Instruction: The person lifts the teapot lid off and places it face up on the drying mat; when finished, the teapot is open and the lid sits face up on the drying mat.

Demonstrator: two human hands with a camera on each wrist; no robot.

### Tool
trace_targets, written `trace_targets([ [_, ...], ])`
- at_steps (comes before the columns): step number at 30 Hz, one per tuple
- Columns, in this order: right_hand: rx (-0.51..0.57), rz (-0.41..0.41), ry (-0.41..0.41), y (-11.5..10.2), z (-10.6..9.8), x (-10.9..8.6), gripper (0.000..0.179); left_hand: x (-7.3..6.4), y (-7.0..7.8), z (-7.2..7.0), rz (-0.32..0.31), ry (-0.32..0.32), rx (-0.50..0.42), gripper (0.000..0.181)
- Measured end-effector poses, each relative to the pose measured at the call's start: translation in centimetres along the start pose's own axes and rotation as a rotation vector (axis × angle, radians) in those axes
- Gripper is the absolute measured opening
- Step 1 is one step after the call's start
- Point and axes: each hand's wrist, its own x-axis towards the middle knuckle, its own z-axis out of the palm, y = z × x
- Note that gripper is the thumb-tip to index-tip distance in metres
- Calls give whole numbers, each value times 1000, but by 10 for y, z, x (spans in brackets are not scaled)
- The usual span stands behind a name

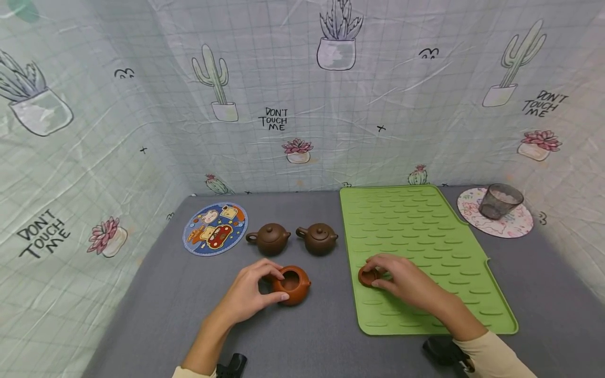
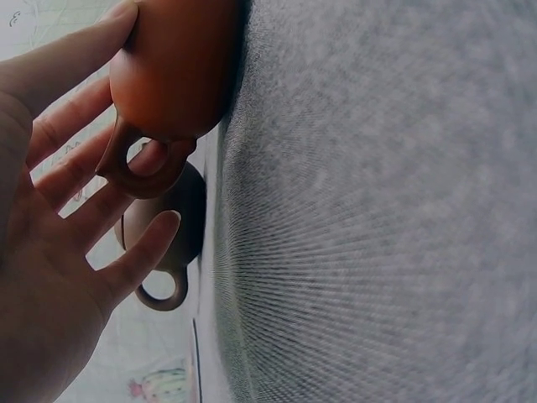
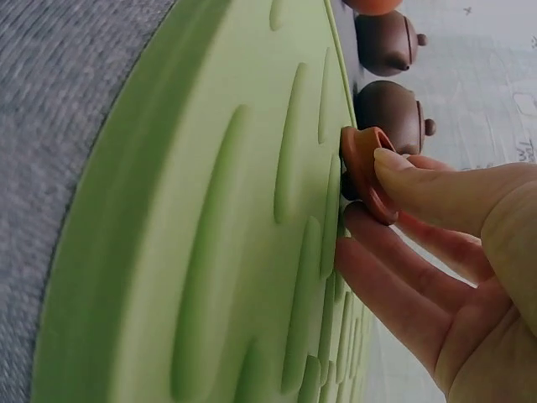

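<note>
An orange-brown clay teapot (image 1: 299,294) stands lidless on the grey table, its round opening facing up and its spout pointing right. My left hand (image 1: 250,291) grips it from the handle side, thumb and fingers at the rim; the looped handle (image 2: 147,172) shows below the palm in the left wrist view. Over the left part of the green mat (image 1: 392,315), my right hand (image 1: 402,278) pinches the teapot lid (image 1: 366,276) between thumb and fingers. The lid is turned over, its hollow underside up, close to the mat in the right wrist view (image 3: 361,168).
Two dark brown lidded teapots (image 1: 271,240) (image 1: 319,239) stand side by side behind the orange-brown one. A blue patterned round coaster (image 1: 194,241) lies at the back left. At the back right a grey translucent cup (image 1: 496,205) stands on a pink-and-white coaster (image 1: 515,228). A printed cloth (image 1: 307,94) hangs behind.
</note>
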Motion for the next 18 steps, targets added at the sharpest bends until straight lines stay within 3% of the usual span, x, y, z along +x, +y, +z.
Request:
trace_targets([
  [18, 53, 62, 38, 7, 5, 0, 27, 1, -1, 0, 16, 7, -18, 31],
])
